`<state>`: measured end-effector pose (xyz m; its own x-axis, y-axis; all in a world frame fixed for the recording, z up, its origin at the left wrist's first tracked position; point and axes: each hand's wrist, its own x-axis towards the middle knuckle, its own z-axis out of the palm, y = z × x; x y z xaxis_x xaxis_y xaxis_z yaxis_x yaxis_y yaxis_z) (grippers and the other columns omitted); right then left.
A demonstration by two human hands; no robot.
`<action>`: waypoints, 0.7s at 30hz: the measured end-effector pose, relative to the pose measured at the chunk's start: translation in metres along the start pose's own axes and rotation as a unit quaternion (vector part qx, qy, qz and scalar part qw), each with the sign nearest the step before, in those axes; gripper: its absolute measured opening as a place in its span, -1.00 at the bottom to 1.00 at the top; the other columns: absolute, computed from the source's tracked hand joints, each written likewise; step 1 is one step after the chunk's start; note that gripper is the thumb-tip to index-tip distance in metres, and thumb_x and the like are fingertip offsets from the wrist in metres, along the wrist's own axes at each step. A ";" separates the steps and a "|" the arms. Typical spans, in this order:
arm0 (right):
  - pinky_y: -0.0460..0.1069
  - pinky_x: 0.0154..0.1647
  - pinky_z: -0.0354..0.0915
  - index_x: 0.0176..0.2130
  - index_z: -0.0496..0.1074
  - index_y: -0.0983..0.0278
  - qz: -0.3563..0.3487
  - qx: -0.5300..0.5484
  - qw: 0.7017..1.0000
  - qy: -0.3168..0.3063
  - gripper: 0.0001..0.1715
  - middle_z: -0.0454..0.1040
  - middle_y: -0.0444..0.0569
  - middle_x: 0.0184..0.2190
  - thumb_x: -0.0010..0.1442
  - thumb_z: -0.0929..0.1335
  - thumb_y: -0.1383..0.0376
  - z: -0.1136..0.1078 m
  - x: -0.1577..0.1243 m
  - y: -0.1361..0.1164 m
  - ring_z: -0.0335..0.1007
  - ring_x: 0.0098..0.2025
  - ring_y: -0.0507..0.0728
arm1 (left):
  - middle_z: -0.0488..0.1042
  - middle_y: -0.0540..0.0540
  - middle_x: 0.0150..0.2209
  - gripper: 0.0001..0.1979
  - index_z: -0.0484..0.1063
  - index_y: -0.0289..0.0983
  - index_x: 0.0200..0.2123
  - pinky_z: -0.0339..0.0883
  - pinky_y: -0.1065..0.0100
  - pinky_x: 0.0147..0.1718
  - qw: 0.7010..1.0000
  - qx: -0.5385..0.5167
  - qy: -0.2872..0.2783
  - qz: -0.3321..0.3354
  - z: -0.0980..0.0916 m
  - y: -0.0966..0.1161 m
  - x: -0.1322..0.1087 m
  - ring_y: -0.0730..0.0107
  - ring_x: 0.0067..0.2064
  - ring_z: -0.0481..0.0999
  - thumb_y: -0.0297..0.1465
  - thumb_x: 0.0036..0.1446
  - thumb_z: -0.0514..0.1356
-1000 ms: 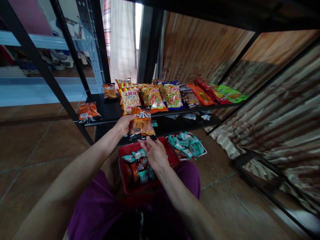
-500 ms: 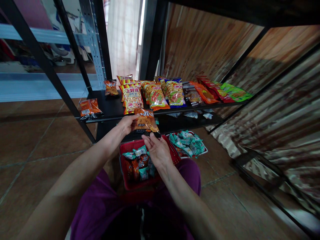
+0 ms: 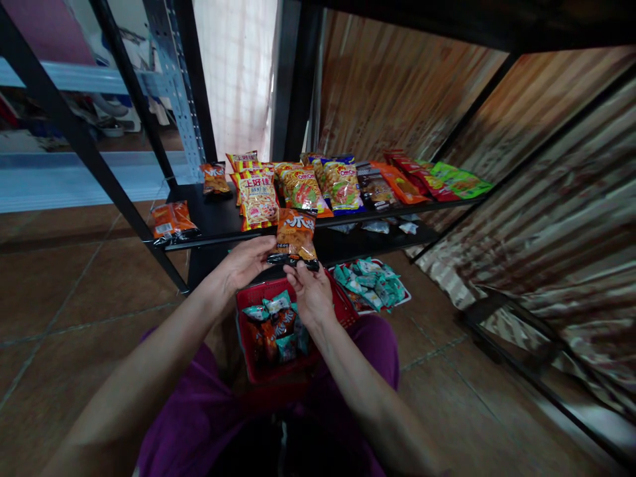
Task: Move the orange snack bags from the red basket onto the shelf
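An orange-brown snack bag with a black bottom edge hangs in front of the black shelf. My right hand pinches its bottom edge between thumb and fingers. At the bag's lower left side is my left hand, its thumb against the edge and its other fingers partly hidden. Beneath both hands a red basket holds several orange and teal snack bags. Directly behind the held bag, a yellow-and-red snack bag stands on the shelf.
More snack bags line the shelf, including a noodle-pictured bag and a green bag. Two orange bags sit at the left, one lying flat. A white-rimmed basket of teal packets rests on the floor. Black uprights frame the shelving.
The held bag has turned more upright, its front now facing me. My left hand has slid down to its lower left side; my right hand stays at the bottom edge.
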<state>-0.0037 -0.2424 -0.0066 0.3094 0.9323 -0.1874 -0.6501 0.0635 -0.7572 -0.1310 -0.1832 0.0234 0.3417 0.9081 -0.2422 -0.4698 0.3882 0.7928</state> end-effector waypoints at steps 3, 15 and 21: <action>-0.23 -0.50 0.39 -0.39 0.34 0.25 0.012 0.007 1.000 0.013 -0.67 0.49 -0.26 -0.54 -0.14 0.52 0.34 -0.001 0.005 0.001 0.52 -0.48 -0.03 | 0.56 -0.13 -0.27 -0.77 0.48 -0.36 -0.28 0.38 0.37 -0.13 0.999 -0.008 0.033 0.014 0.002 -0.009 -0.006 0.42 -0.24 0.54 -0.65 -0.07 0.26; -0.04 -0.19 0.41 -0.29 0.42 0.19 0.043 0.001 0.998 -0.038 -0.70 0.54 -0.15 -0.33 -0.04 0.47 0.15 -0.012 0.010 -0.007 0.49 -0.25 0.05 | 0.56 -0.14 -0.21 -0.62 0.49 -0.36 -0.14 0.37 0.34 -0.11 0.995 -0.005 0.084 0.062 -0.001 -0.015 -0.012 0.43 -0.23 0.53 -0.69 -0.09 0.22; -0.07 -0.39 0.37 -0.19 0.40 0.17 0.113 -0.049 0.989 -0.076 -0.67 0.54 -0.15 -0.38 0.16 0.32 0.01 -0.013 0.039 -0.039 0.45 -0.41 0.04 | 0.56 -0.14 -0.19 -0.56 0.50 -0.34 -0.11 0.40 0.37 -0.14 0.997 0.042 0.058 0.042 -0.009 -0.012 -0.021 0.41 -0.23 0.54 -0.67 -0.14 0.28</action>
<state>0.0429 -0.2128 0.0068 0.0506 0.9621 -0.2680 -0.6187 -0.1805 -0.7646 -0.1399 -0.2051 0.0140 0.2044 0.9511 -0.2317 -0.4215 0.2992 0.8561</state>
